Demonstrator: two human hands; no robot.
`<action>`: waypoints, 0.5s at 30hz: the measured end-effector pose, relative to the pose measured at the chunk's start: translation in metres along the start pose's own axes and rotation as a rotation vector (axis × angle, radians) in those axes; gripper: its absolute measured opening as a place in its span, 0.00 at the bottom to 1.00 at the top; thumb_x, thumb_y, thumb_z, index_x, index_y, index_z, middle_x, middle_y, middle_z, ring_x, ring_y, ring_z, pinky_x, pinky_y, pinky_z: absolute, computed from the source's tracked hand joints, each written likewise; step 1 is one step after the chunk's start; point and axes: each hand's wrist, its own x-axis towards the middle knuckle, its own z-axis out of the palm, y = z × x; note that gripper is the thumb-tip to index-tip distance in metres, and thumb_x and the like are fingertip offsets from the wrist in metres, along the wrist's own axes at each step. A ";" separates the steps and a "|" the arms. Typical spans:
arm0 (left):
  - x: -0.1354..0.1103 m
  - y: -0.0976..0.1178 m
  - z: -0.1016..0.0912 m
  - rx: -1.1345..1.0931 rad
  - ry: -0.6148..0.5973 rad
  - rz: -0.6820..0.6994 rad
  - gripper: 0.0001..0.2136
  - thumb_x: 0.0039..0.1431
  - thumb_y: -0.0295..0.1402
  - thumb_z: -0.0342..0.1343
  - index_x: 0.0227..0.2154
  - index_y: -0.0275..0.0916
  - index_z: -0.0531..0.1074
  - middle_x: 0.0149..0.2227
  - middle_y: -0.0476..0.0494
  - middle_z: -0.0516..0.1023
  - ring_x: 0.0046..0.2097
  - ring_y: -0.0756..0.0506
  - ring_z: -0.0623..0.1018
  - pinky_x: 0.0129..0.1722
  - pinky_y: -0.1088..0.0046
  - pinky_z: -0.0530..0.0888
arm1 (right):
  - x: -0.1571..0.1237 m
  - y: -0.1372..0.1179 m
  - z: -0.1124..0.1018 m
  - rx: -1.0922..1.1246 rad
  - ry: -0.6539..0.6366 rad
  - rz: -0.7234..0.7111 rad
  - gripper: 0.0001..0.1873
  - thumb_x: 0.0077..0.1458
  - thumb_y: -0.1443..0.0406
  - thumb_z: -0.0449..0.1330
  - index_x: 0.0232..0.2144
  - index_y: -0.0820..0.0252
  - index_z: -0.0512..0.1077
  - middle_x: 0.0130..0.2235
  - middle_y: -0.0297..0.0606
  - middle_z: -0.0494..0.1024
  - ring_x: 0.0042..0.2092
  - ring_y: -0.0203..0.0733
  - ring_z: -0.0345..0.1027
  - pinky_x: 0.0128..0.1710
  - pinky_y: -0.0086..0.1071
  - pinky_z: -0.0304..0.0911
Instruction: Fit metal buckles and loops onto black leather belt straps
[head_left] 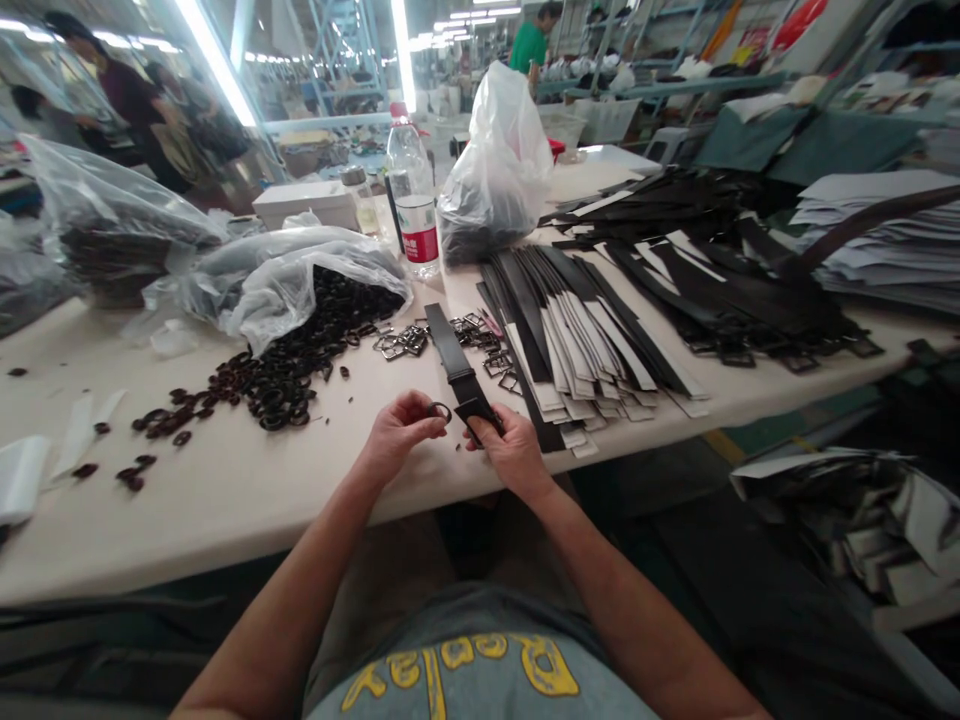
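Observation:
Between the fingertips of my left hand is a small dark belt loop, held like an open ring. My right hand grips the folded near end of a black belt strap, its thumb on top. The strap stretches away from me across the table, and a band crosses it partway along. The loop is just left of the strap end, apart from it. Metal buckles lie on both sides of the strap. A heap of dark loops is beyond my left hand.
Strips with white ends are stacked to the right on the table. A plastic bottle and a filled plastic bag stand behind. More black straps with buckles lie farther right. People are in the background.

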 end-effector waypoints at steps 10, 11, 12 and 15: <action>0.000 -0.002 0.000 0.093 -0.116 -0.018 0.11 0.48 0.37 0.69 0.31 0.38 0.77 0.34 0.45 0.83 0.31 0.50 0.77 0.35 0.73 0.74 | 0.006 0.001 -0.002 0.110 0.032 0.056 0.24 0.53 0.44 0.65 0.31 0.60 0.71 0.27 0.36 0.78 0.25 0.39 0.74 0.22 0.27 0.67; 0.000 -0.002 -0.001 0.096 -0.127 -0.020 0.11 0.48 0.37 0.69 0.31 0.38 0.77 0.34 0.45 0.83 0.31 0.50 0.77 0.35 0.73 0.74 | 0.007 0.001 -0.003 0.107 0.011 0.055 0.23 0.53 0.45 0.64 0.32 0.60 0.72 0.27 0.36 0.78 0.25 0.39 0.74 0.22 0.26 0.66; 0.001 -0.002 -0.001 0.097 -0.132 -0.018 0.11 0.48 0.37 0.69 0.31 0.38 0.77 0.33 0.45 0.82 0.31 0.50 0.77 0.35 0.74 0.74 | 0.006 0.001 -0.003 0.094 -0.021 0.048 0.23 0.54 0.46 0.64 0.32 0.60 0.72 0.28 0.35 0.78 0.25 0.38 0.74 0.22 0.26 0.65; 0.003 -0.003 -0.003 0.066 -0.102 0.001 0.12 0.46 0.38 0.71 0.31 0.38 0.77 0.31 0.48 0.81 0.29 0.51 0.77 0.33 0.75 0.73 | 0.004 0.000 -0.004 0.029 -0.111 0.013 0.20 0.57 0.49 0.62 0.34 0.61 0.73 0.28 0.35 0.78 0.25 0.38 0.74 0.23 0.26 0.66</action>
